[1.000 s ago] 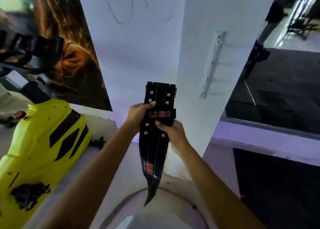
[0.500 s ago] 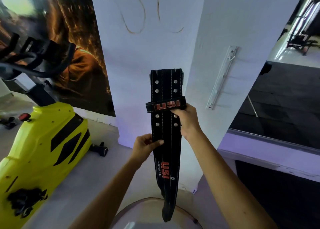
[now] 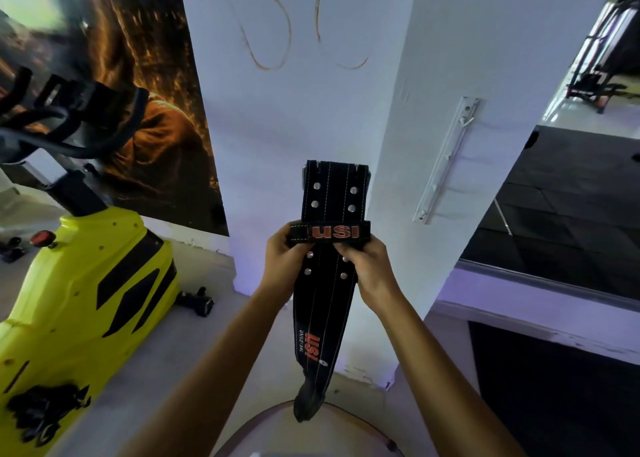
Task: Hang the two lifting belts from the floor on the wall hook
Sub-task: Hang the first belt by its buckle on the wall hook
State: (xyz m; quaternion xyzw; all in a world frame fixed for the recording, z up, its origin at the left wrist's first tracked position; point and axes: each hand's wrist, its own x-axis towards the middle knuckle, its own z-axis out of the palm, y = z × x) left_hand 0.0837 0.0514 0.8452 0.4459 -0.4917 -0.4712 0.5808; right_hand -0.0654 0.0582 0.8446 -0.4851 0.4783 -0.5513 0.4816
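A black lifting belt (image 3: 330, 197) with silver rivets and red "USI" lettering hangs upright in front of me, its tail drooping toward the floor. My left hand (image 3: 282, 259) grips the belt's left edge at the keeper loop. My right hand (image 3: 367, 264) pinches the right side just under that loop. A white wall hook rail (image 3: 446, 158) is mounted on the pillar face up and to the right of the belt, apart from it. Only one belt is in view.
A yellow exercise bike (image 3: 79, 290) with black handlebars stands at the left. A white pillar (image 3: 311, 103) rises straight ahead. A dark mirror panel (image 3: 561, 214) and low ledge lie at the right. A round pale object (image 3: 304, 432) sits at the bottom.
My left hand has risen from the belt's lower part to the keeper loop, so both hands now hold the belt at the same height. The belt sits a little lower in view.
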